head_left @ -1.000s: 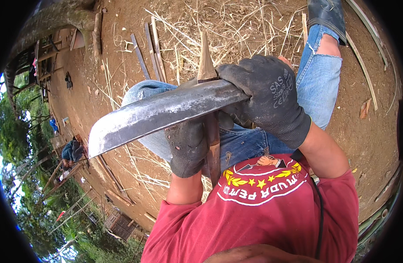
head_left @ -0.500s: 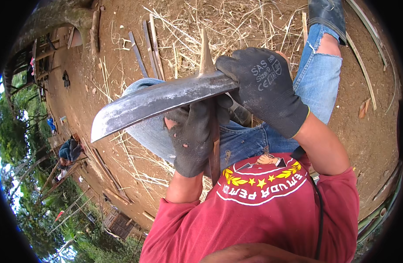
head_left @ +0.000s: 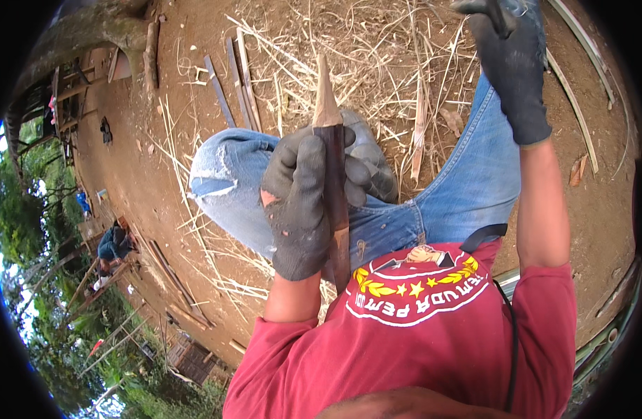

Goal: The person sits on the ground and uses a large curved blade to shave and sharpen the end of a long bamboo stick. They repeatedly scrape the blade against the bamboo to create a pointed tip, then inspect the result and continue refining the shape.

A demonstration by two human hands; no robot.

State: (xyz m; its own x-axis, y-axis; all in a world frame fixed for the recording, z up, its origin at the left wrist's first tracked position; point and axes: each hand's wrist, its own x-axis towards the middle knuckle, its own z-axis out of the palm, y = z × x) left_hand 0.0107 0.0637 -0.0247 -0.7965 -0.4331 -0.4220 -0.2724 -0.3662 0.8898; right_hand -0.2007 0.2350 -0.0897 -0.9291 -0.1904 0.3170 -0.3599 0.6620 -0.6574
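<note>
bare brown dirt ground (head_left: pixel 143 192) opens left of ripped blue denim knee (head_left: pixel 241 157); pale straw-like strips (head_left: pixel 377 49) litter it ahead. since half a second ago, broad grey steel blade has left pale-tipped dark brown wooden stake (head_left: pixel 335 174); black-gloved right hand (head_left: pixel 513 77) has swung up and out. black-gloved left hand (head_left: pixel 300 206) closed round stake, over lap, tip pointing away. right hand cut by top edge; grip cannot be told.
</note>
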